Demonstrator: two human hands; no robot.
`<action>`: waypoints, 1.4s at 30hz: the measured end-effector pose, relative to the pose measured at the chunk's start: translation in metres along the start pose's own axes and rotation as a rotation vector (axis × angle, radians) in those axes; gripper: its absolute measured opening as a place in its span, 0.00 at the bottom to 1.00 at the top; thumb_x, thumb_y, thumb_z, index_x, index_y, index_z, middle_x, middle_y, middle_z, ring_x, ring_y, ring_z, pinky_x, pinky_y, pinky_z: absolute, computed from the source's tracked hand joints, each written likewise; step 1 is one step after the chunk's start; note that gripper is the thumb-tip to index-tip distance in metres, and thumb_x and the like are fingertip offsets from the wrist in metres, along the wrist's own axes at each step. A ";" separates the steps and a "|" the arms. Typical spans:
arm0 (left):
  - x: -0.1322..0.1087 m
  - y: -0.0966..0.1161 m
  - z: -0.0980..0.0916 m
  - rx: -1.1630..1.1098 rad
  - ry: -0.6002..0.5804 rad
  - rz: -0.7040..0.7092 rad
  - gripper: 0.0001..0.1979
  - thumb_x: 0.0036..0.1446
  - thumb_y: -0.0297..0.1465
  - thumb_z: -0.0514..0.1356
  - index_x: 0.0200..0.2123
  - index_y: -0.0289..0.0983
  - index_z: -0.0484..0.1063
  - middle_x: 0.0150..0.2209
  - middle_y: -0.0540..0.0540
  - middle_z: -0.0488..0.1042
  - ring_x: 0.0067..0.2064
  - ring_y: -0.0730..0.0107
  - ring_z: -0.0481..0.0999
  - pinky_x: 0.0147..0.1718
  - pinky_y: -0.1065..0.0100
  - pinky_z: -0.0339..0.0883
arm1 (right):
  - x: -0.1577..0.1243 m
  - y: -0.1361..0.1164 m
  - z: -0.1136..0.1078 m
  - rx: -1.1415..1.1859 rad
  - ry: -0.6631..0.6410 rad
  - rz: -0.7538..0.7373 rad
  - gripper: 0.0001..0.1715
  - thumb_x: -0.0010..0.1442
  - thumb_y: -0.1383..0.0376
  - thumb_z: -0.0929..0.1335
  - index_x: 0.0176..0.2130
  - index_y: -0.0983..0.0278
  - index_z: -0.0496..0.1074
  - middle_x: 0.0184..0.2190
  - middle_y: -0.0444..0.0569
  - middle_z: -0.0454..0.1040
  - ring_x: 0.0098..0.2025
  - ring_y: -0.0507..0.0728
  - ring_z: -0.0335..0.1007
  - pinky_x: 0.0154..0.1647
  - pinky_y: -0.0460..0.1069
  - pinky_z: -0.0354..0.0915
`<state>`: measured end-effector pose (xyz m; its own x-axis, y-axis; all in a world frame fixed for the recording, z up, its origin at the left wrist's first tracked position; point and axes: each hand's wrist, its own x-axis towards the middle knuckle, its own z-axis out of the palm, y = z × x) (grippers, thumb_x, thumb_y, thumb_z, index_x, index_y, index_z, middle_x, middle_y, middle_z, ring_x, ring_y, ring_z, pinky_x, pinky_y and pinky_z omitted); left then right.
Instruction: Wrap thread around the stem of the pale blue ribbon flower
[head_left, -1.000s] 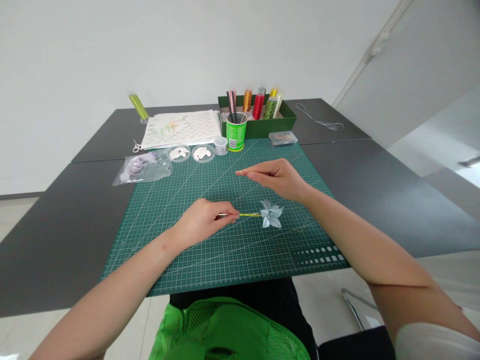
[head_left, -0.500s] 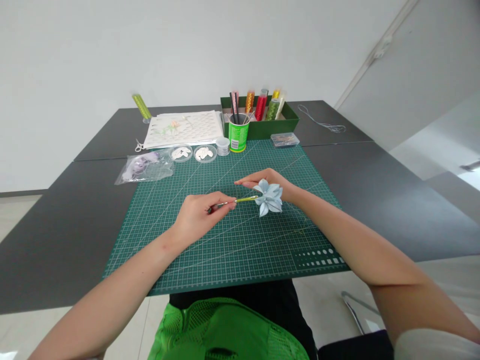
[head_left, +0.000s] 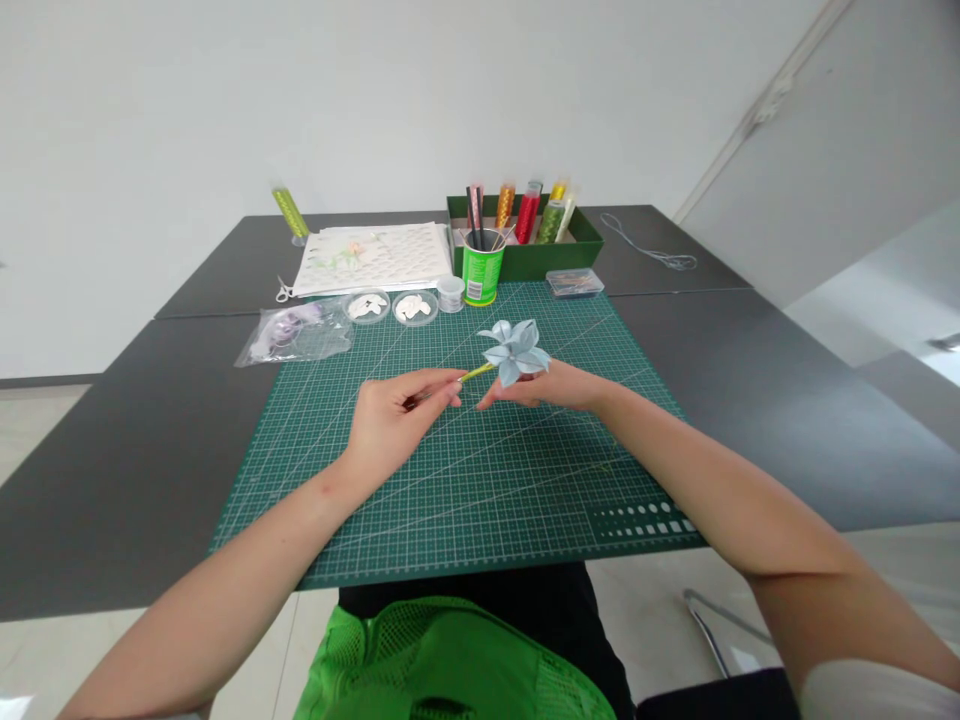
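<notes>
Head view: left hand (head_left: 391, 415) pinches flower stem (head_left: 478, 372); green cup (head_left: 482, 268) seemingly barcoded.

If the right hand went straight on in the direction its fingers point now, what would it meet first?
Most likely the left hand, which pinches the green stem of the pale blue flower. Depth is unclear, so the right hand might instead pass underneath.

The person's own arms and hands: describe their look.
The bare left hand and bare right hand wear no gloves, and neither wrist shows a watch or bracelet. Both forearms are uncovered; a pale, plain fabric sleeve ends above the right elbow.
</notes>
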<state>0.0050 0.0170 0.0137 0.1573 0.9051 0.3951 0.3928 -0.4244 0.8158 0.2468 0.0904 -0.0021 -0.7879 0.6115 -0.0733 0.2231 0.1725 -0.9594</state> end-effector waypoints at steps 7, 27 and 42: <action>0.002 0.001 0.001 -0.121 -0.034 -0.099 0.11 0.60 0.36 0.65 0.42 0.38 0.84 0.28 0.48 0.82 0.28 0.71 0.80 0.24 0.75 0.68 | 0.007 0.009 -0.007 -0.002 0.418 0.248 0.14 0.65 0.56 0.62 0.31 0.60 0.58 0.16 0.35 0.54 0.16 0.48 0.45 0.18 0.44 0.47; 0.007 -0.012 -0.002 0.103 0.049 -0.110 0.11 0.63 0.37 0.63 0.44 0.41 0.83 0.30 0.51 0.83 0.29 0.69 0.79 0.29 0.71 0.68 | -0.013 -0.023 0.067 -0.800 0.453 -0.401 0.17 0.72 0.62 0.60 0.41 0.65 0.75 0.25 0.44 0.76 0.22 0.47 0.65 0.24 0.44 0.54; -0.001 -0.003 0.006 0.187 -0.489 -0.027 0.07 0.63 0.33 0.61 0.33 0.41 0.79 0.21 0.56 0.77 0.20 0.76 0.71 0.21 0.73 0.56 | -0.034 -0.063 0.030 -0.328 0.592 -0.341 0.16 0.67 0.57 0.68 0.42 0.62 0.83 0.18 0.42 0.70 0.18 0.47 0.55 0.19 0.46 0.49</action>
<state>0.0095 0.0177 0.0085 0.5322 0.8413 0.0951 0.5505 -0.4292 0.7161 0.2428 0.0356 0.0532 -0.4244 0.7799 0.4601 0.2547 0.5904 -0.7658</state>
